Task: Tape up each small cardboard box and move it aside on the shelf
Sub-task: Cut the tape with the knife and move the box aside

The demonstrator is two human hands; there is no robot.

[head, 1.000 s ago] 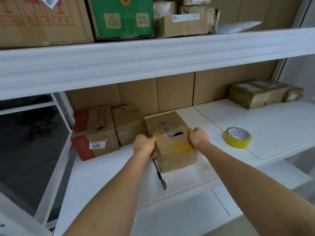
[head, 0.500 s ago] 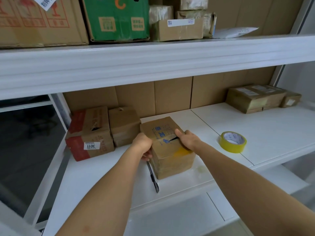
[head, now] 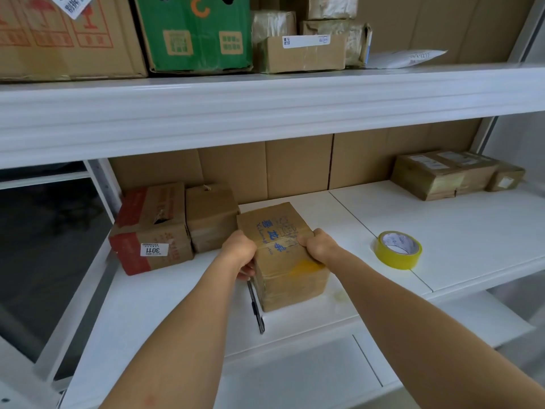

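Observation:
A small cardboard box point(head: 280, 249) with blue print stands on the white shelf point(head: 177, 305), its top flaps pressed together. My left hand point(head: 240, 252) grips its left side with curled fingers. My right hand point(head: 317, 246) grips its right top edge. A roll of yellow tape point(head: 398, 250) lies on the shelf to the right, apart from the box. A dark pen-like cutter point(head: 256, 308) lies on the shelf against the box's left front corner.
Two cardboard boxes, a red-printed one point(head: 150, 228) and a plain one point(head: 210, 216), stand at the back left. Taped parcels point(head: 454, 174) sit at the far right. The upper shelf beam point(head: 265, 110) hangs overhead with cartons on it.
The gap between the box's top flaps has closed under my hands. My right hand slid back to the right top edge. The box shifted slightly toward the back left.

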